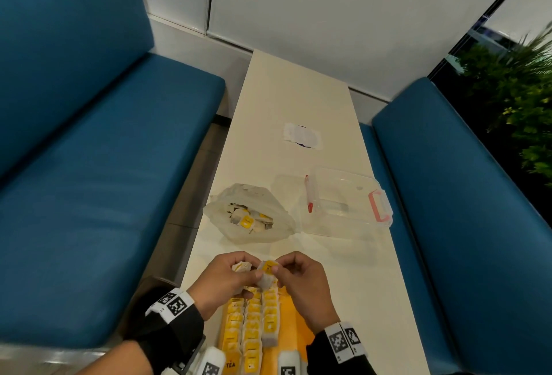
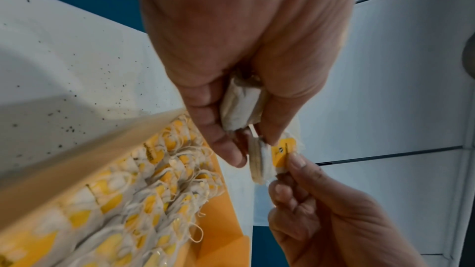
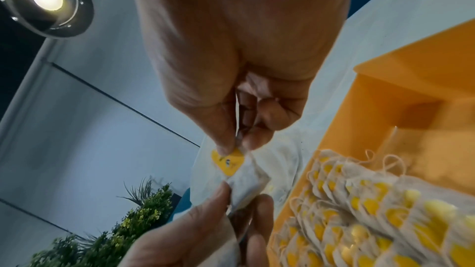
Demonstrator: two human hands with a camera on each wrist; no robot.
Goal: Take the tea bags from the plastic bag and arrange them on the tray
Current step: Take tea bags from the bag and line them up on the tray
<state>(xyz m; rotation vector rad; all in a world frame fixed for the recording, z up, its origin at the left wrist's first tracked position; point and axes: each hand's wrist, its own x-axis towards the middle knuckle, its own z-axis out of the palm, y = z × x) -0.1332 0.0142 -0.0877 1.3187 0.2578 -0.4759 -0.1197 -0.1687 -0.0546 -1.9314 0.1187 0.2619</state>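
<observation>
Your left grip (image 1: 222,280) curls round a bundle of tea bags (image 1: 241,267); your right grip (image 1: 298,282) pinches one tea bag (image 1: 266,273) by its yellow tag, above the orange tray (image 1: 301,330); a lined-up bag reads "TEA"; the plastic bag (image 1: 249,214) sits farther along the bench (image 1: 298,99).

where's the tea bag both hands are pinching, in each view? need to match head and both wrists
Head: tea bag low centre, between left hand and right hand.
Left wrist: right of centre, its yellow tag towards the right hand at lower right.
Right wrist: centre, below the middle, left hand under it.
Shared landmark: orange tray holding rows of tea bags.
</observation>
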